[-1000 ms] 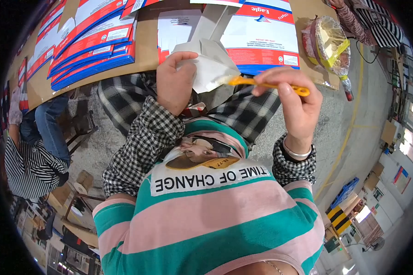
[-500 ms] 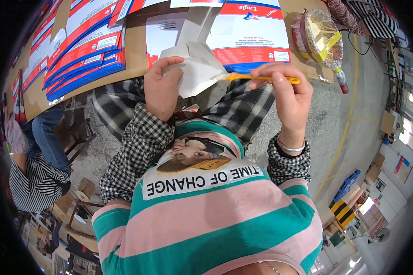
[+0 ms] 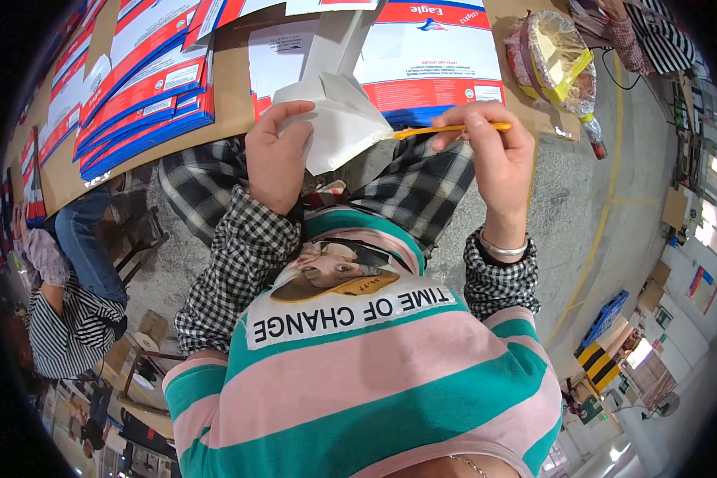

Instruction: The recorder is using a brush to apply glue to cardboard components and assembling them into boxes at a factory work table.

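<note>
My left hand (image 3: 279,155) pinches the left edge of a white folded carton (image 3: 338,131), which hangs over the table's near edge above my lap. In my right hand (image 3: 498,155) is a thin yellow-handled brush (image 3: 454,128), held level between thumb and fingers. The brush's pale tip meets the carton's right edge; the bristles are too small to make out. Just beyond the carton lies a flat red, white and blue printed carton (image 3: 430,68). A plastic-lined bowl (image 3: 554,64) with pale contents stands to the right of it.
Stacks of flat printed cartons (image 3: 147,119) cover the left of the brown table (image 3: 534,119). A bottle-like object with a red end (image 3: 596,139) sticks out at the right edge. Co-workers in striped sleeves are at left (image 3: 76,327) and far right (image 3: 657,32).
The carton's lower tip and the brush have shifted slightly, with the brush tip still against the right edge. My right hand moved a little to the left. The left co-worker's arm moved.
</note>
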Demonstrator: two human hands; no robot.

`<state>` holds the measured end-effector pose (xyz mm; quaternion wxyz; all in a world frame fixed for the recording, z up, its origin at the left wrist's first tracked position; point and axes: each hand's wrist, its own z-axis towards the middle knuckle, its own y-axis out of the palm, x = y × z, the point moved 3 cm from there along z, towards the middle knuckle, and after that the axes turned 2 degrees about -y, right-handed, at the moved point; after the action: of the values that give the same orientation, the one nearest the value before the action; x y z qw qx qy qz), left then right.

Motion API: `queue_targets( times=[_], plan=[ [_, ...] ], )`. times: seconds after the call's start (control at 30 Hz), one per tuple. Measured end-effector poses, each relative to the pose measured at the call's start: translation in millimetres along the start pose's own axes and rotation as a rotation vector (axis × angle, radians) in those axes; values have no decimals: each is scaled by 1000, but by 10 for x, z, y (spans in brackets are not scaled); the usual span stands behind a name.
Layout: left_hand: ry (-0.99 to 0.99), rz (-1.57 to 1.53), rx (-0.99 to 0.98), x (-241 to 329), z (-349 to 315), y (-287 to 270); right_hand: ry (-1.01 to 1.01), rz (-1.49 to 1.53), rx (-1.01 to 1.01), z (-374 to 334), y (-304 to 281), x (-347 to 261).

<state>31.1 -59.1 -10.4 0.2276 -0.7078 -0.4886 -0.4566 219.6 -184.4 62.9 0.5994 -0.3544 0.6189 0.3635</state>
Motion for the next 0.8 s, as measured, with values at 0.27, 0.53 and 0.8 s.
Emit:
queue_targets(
  times=[0.27,0.53,0.8],
  plan=[
    [-7,11,-6,-14,0,-20,0,-17,53,-1,-36,10],
    [9,43,-6,13,-16,-15,17,-5,62,1,-23,12],
    [-1,4,-3,-1,-7,-20,1,-2,90,27,41,-23]
  ],
)
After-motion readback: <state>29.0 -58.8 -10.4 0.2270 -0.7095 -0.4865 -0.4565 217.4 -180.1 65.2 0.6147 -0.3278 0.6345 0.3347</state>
